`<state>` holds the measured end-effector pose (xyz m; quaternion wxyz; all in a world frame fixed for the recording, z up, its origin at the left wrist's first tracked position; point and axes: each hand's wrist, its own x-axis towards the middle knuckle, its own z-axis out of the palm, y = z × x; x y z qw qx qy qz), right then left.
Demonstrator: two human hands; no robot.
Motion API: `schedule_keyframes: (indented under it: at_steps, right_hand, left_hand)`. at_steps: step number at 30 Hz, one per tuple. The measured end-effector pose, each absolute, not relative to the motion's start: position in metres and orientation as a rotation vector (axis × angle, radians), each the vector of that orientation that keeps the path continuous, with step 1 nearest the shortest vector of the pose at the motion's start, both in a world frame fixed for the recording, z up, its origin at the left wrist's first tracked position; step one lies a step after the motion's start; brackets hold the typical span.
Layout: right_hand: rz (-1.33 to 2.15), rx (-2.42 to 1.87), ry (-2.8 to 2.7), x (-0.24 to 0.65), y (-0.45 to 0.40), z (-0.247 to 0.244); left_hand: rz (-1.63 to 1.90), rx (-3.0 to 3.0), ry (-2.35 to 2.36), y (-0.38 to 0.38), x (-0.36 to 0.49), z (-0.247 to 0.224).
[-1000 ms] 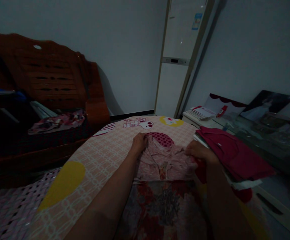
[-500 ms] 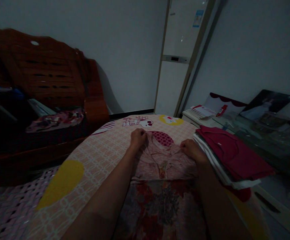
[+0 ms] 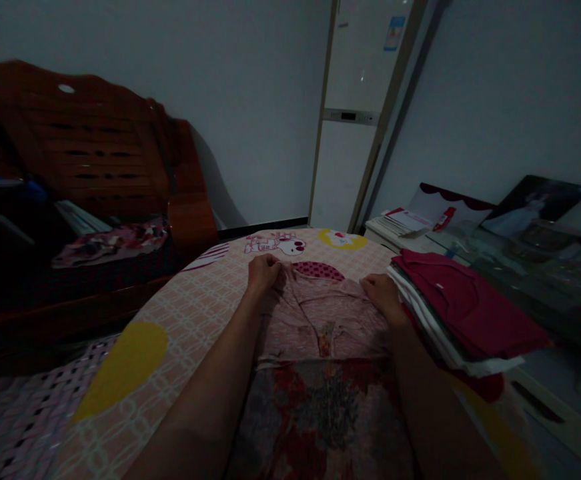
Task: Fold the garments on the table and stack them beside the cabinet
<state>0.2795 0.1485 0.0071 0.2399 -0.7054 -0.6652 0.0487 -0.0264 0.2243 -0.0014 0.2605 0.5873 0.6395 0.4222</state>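
Observation:
A pink shirt [image 3: 330, 310] with a red and grey floral print on its lower part lies spread over the patterned tablecloth [image 3: 190, 313], its neckline away from me. My left hand [image 3: 264, 272] pinches the fabric at the far left shoulder. At the far right shoulder, my right hand [image 3: 381, 293] has its fingers closed on the cloth. Between the hands, the neckline has become wider and flatter. The shirt's near end runs out of view at the bottom.
A stack of folded clothes, dark red garment [image 3: 465, 300] on top, lies right of my right forearm. Beyond it stands a glass-topped cabinet [image 3: 510, 267] with papers and a framed photo [image 3: 537, 207]. A wooden bench [image 3: 95, 153] is at left, a woven seat [image 3: 30, 413] nearer.
My left hand has moved left with the shirt's shoulder, drawing the neckline wider. My right hand has shifted only slightly, still on the other shoulder.

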Motion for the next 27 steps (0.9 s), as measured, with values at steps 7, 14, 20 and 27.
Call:
schedule_keyframes:
  at_steps: [7, 14, 20, 27]
  right_hand:
    - [0.006, -2.084, -1.805, 0.271, 0.155, -0.012]
    - [0.511, -1.597, -1.17, 0.268, 0.155, 0.009]
    - [0.711, -1.284, -1.09, 0.26, 0.16, 0.017]
    - [0.495, -1.347, -1.551, 0.265, 0.172, -0.009]
  left_hand:
    - [1.203, 1.652, 1.69, 0.224, -0.022, 0.005]
    - [1.261, 1.426, 1.602, 0.219, -0.02, 0.026]
    - [1.315, 1.261, 1.555, 0.217, -0.02, 0.036]
    - [1.297, 1.716, 1.679, 0.223, -0.019, 0.016]
